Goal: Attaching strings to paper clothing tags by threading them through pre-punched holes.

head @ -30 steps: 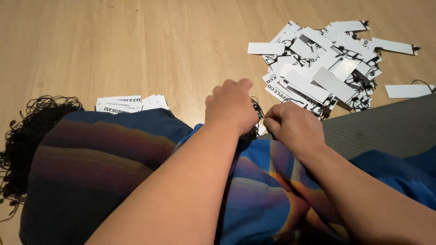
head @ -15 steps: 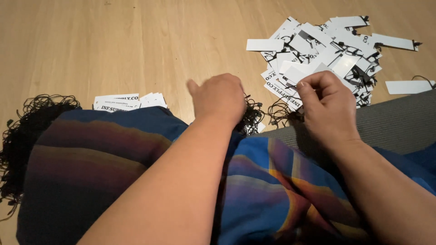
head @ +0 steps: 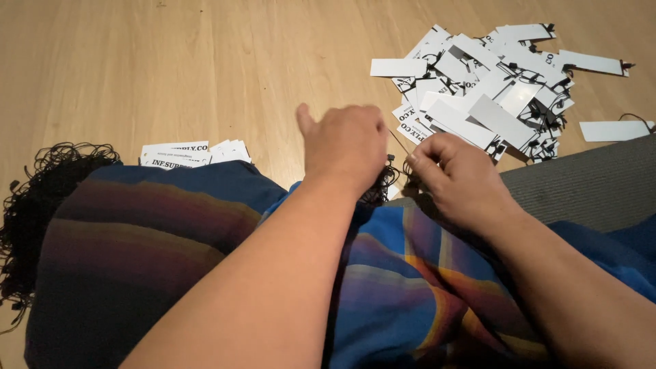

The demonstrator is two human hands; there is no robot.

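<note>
Pinching a thin black string (head: 397, 141) between thumb and forefinger of the right hand (head: 454, 181), just above the lap. Curling the left hand (head: 345, 147) knuckles-up beside it, thumb sticking out; fingertips hidden underneath, so impossible to tell whether gripping the string's other end or merely resting on it. Drawing that 1 string taut between the 2 hands, by the look of it, out of a small tangle of black loops (head: 378, 190) lying in the gap below them, at the edge of the striped cloth (head: 171, 260) covering the legs.

Judging the step as separating a single loop from the tangle. Calling, for the next move, on a steady, gentle pull with the pinch kept tight and the neighbouring loops held down, since snagging looks likely.

Looking further out: lying just past the right hand on the wooden floor (head: 205, 55), a loose pile of white card tags (head: 492, 89), many with black strings already on them; resting apart near the right edge, 1 lone tag (head: 613, 130) beside a grey mat (head: 588, 184). Sitting left of the left hand, a small stack of printed tags (head: 184, 154), partly tucked under the cloth. Spreading at the far left, a big heap of black strings (head: 48, 184). Blocking the view of the tangle: both hands and the left forearm.
</note>
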